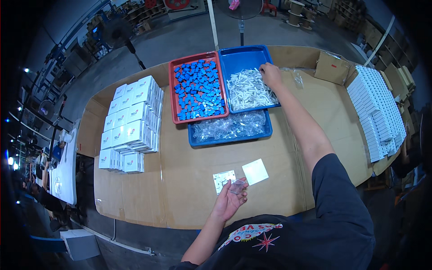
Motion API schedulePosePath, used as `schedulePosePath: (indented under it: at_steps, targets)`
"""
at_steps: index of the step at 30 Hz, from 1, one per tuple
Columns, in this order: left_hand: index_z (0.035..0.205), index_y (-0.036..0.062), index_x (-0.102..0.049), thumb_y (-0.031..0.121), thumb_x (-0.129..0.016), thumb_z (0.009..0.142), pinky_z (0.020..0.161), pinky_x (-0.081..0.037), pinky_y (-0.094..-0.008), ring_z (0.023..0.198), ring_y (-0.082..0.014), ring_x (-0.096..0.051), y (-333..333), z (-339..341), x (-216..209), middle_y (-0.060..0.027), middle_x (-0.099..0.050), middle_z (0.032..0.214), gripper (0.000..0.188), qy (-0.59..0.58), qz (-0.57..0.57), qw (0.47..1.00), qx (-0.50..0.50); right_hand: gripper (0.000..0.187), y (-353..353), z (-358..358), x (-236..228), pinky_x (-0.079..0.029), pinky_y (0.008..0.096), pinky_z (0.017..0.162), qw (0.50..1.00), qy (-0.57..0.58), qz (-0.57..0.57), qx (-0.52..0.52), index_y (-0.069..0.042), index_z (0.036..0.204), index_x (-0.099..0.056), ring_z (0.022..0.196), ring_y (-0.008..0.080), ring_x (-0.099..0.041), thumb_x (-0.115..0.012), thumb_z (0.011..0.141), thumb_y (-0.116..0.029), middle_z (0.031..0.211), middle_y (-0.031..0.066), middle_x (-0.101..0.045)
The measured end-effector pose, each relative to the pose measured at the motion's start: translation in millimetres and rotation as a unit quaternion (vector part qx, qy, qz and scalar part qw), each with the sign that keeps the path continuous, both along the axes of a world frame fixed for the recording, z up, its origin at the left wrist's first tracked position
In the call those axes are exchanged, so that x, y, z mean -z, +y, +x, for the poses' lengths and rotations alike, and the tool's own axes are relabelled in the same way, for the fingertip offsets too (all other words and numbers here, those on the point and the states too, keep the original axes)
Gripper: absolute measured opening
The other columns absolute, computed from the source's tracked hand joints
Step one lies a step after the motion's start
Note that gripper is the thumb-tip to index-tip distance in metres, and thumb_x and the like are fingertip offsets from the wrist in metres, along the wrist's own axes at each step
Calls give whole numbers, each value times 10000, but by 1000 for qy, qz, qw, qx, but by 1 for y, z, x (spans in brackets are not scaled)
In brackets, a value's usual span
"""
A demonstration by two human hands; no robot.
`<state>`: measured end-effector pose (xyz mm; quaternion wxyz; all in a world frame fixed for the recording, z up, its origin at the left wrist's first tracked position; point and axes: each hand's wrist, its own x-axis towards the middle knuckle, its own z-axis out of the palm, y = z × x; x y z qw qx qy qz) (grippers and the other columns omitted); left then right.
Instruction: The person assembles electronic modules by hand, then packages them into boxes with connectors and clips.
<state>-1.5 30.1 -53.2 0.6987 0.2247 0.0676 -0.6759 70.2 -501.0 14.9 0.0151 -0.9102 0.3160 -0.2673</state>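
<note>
My left hand (228,203), near the table's front edge, is closed on a small clear plastic bag (237,186). Just behind it lies a white square plate with cutouts (219,178), partly covered by my fingers. A plain white square cover (255,172) rests to its right. Stretched far forward, my right hand (271,76) is over the right side of a blue tray (238,57) of small white stick-like pieces (247,90). Its fingers are drawn together; what they hold, if anything, is too small to make out.
Left of the blue tray is a red tray (173,108) of blue plastic pieces (198,87). A lower blue tray (230,140) holds clear bags. White boxes (130,121) are piled on the left, white plates (373,112) on the right. Cardboard (180,198) covers the table.
</note>
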Motion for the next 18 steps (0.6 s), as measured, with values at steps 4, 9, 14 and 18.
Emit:
schedulePosePath:
  at_steps: [4,9,14,18]
  targets:
    - [1494,27,-523,455,-456,1123,873,-564,-345,964,-193,-662,1,-2,2,-78,-707,1210,570,12,-4,1000,1,159,30,-15,-19,-551,371,817,933,-249,251,-71,-42,1082,-776,908,233,-696,-745,939,-105,985,86,-728]
    - [1488,22,-530,456,-468,1117,879,-563,-353,965,-206,-669,4,-3,6,-90,-711,1219,575,34,-5,999,-1,163,110,-57,-57,-515,249,754,650,-439,595,-176,-1,1128,-740,855,85,-640,-725,994,-93,1025,28,-730]
    - [1487,55,-547,462,-465,1115,897,-541,-358,979,-208,-668,-8,-5,3,-86,-712,1232,557,27,1,1000,-10,176,167,-107,-33,-487,207,712,672,-383,611,-168,-11,1143,-721,809,71,-629,-736,976,-64,977,28,-726]
    - [1475,75,-554,459,-436,1130,876,-545,-384,1006,-245,-685,-22,-2,-9,-95,-725,1236,530,45,-32,998,-15,170,242,-148,-2,-509,212,740,713,-279,626,-148,-2,1110,-722,812,49,-625,-760,946,-29,951,11,-715]
